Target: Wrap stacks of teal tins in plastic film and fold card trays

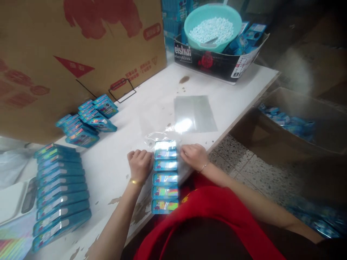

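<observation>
A row of blue flat tins with shiny, colourful labels runs from the middle of the table to its front edge, near my body. Clear plastic film shows around the far end of the row and looks like a bag over the tins. My left hand is closed at the left side of the row, its fingers curled at the film. On the right side, my right hand is closed too, fingertips at the film's edge. The exact grip is partly hidden by the curled fingers.
Flat clear bags lie beyond the tins. Stacked blue packs stand at left beside a white scale, more packs by a big carton. A turquoise bowl of pale pellets sits on a black box.
</observation>
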A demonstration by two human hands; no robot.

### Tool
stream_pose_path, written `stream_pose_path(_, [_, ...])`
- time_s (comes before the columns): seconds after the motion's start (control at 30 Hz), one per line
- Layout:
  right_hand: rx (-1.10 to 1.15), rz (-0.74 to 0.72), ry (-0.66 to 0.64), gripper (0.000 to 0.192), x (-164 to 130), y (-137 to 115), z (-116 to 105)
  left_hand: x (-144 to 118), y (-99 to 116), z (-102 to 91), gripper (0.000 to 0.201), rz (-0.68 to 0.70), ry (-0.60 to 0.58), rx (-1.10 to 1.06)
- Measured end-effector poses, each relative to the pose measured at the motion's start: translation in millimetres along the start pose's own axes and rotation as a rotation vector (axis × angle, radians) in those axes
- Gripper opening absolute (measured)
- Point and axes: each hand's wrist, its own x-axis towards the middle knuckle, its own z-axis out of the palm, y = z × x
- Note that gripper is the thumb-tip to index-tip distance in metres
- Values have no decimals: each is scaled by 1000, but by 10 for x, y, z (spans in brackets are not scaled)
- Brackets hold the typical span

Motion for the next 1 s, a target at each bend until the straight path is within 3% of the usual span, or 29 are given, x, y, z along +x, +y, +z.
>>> stream_pose_path(0.27, [83,-171,-1,34,-22,-89,60,-174,-20,81,25,-80,50,-44])
stream_pose_path(0.43, [38,-25,-108,21,-9,-61,151,-192,-73,171,14,-73,18,-82])
stream_pose_path(0.57, [-20,138,-232,22,9,-80,212,-172,-88,180,13,-67,-38,-122])
stream_pose_path(0.7, [-19,151,-331,21,-13,-145,263,-188,-71,219,17,-73,-52,-83])
stream_pose_path(0.9, [-30,173,-399,22,-29,-209,307,-184,-118,366,27,-112,47,23])
stream_pose_path(1.0, [-31,190,-420,23,-21,-215,311,-167,-156,421,23,-139,42,26])
